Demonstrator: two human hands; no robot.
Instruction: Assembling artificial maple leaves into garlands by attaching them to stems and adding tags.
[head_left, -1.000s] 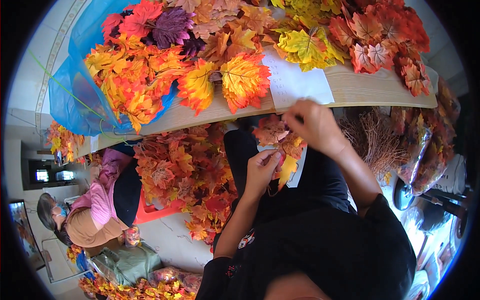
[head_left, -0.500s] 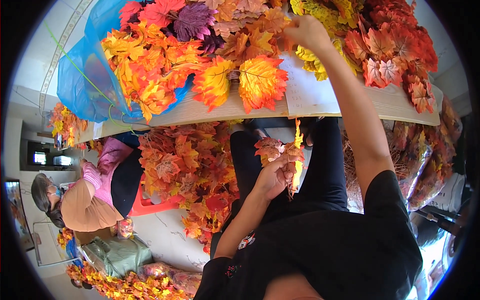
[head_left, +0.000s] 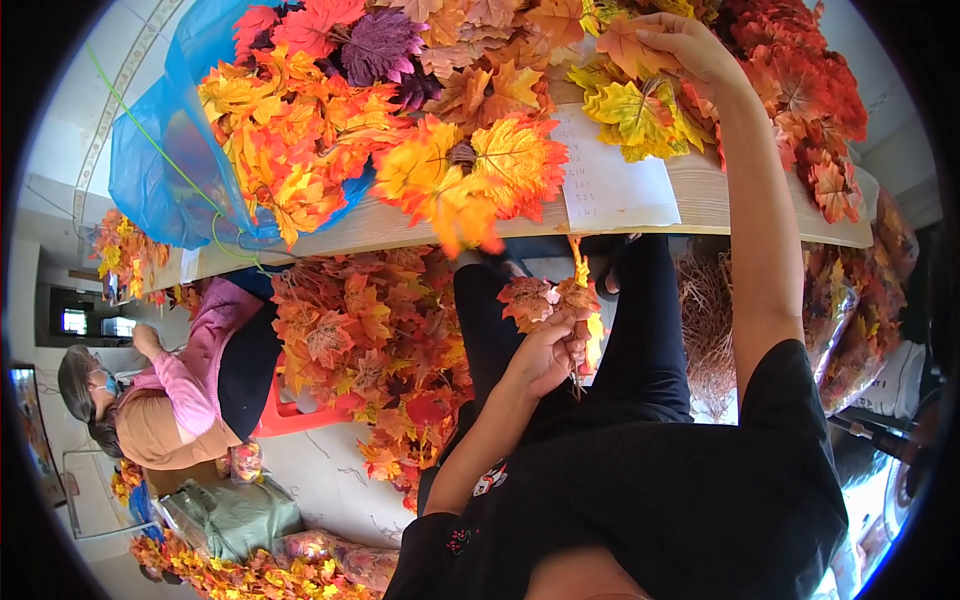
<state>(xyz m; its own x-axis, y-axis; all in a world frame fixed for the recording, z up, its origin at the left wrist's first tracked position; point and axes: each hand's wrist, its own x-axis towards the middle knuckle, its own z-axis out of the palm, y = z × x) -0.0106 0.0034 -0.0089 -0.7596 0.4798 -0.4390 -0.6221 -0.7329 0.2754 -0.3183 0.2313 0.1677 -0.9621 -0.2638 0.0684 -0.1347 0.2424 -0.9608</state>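
In my left hand [head_left: 545, 360], held low over my lap, the fingers are closed round the stems of a small bunch of artificial maple leaves [head_left: 527, 302], brownish-red with a yellow one behind. My right hand [head_left: 695, 48] reaches over the far side of the table and pinches an orange artificial leaf [head_left: 630, 45] at its edge. Under and beside that leaf lie yellow-green leaves [head_left: 640, 112]. A stack of yellow-orange leaves [head_left: 515, 165] sits at the table's near edge, one of them blurred and hanging over it.
Piles of red leaves [head_left: 790, 85] and purple leaves [head_left: 380, 45] cover the wooden table [head_left: 400, 222], with a written paper sheet [head_left: 610, 190] and a blue plastic bag [head_left: 165, 150]. A large leaf heap [head_left: 365, 330] hangs left of my legs. Another person [head_left: 175, 400] sits at far left.
My right hand has moved right and now has an orange leaf between its fingers. A yellow-orange leaf at the table edge has swung downward. My left hand stays nearly in place.
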